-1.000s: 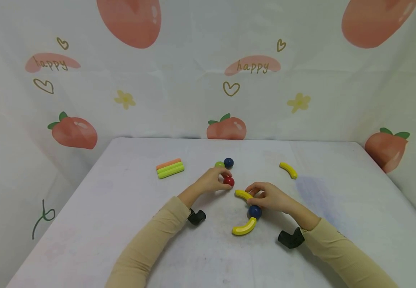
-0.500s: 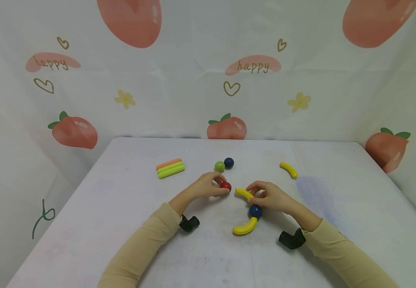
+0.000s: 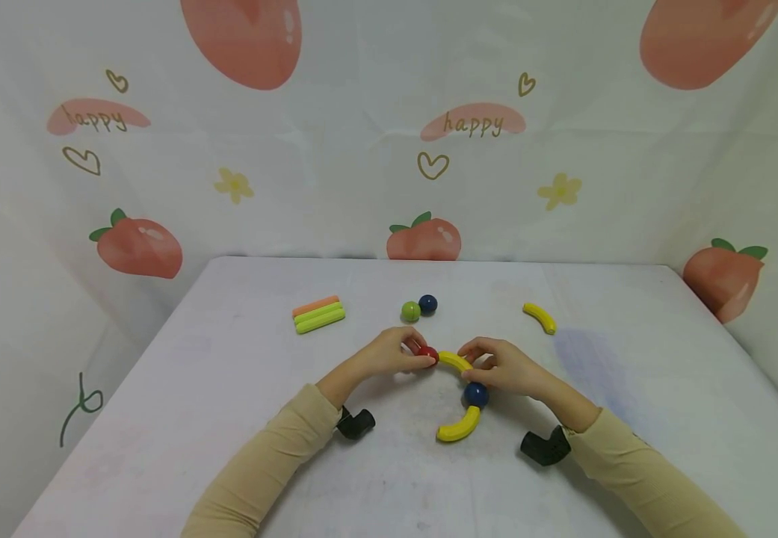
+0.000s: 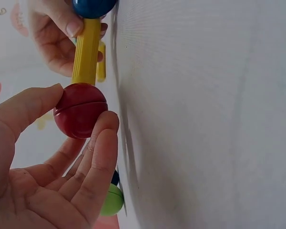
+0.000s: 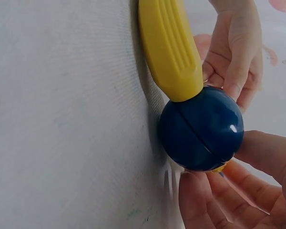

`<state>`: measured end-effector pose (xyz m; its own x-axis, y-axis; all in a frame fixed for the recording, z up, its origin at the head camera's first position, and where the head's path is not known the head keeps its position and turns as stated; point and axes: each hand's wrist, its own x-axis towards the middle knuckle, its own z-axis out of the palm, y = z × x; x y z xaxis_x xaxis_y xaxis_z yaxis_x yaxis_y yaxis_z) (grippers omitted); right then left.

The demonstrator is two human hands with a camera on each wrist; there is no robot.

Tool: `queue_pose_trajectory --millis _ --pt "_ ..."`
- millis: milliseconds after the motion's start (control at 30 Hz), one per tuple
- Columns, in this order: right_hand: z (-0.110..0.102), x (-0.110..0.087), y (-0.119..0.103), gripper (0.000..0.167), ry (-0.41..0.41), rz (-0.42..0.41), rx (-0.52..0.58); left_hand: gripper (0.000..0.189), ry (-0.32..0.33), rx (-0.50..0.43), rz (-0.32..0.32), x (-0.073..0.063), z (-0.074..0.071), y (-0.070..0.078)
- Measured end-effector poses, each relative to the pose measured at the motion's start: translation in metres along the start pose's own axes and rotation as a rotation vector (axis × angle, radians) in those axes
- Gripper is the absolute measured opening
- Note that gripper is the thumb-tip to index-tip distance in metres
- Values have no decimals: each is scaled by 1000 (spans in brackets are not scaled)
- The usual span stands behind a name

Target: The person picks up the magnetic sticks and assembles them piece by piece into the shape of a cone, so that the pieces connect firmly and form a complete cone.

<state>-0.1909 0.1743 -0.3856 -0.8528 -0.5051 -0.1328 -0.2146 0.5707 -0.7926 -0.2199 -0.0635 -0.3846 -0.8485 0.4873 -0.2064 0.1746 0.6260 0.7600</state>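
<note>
My left hand (image 3: 386, 353) pinches a red ball (image 4: 81, 109) between thumb and fingers. The ball meets the far-left end of a curved yellow bar (image 3: 453, 360). My right hand (image 3: 506, 368) grips that bar near its other end, by a dark blue ball (image 3: 476, 394). A second curved yellow bar (image 3: 459, 429) joins this blue ball on the near side, so the pieces form an arc on the table. In the right wrist view the blue ball (image 5: 201, 128) hides most of the gripped bar.
Behind the hands sit a green ball (image 3: 411, 311) and another dark blue ball (image 3: 428, 304). A loose curved yellow bar (image 3: 539, 318) lies at the back right. At the back left lie an orange stick (image 3: 315, 306) and two yellow-green sticks (image 3: 320, 321) side by side.
My left hand first drew the red ball nearer and left, away from the green ball, then moved it right against the yellow bar's end. The right hand has stayed almost still.
</note>
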Motion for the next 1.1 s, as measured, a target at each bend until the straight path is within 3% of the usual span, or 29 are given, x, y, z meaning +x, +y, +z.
queue_pose_trajectory --millis 233,733,933,1100 --pt "0 0 1 33 -16 28 30 32 0 -13 4 -3 1 4" --pt "4 1 -2 33 -53 63 101 32 -27 15 103 6 7 8" --pt "7 1 -4 48 -44 86 172 30 -23 20 163 7 11 17" --pt "9 1 -5 58 -26 101 209 30 -32 -30 183 6 13 23"
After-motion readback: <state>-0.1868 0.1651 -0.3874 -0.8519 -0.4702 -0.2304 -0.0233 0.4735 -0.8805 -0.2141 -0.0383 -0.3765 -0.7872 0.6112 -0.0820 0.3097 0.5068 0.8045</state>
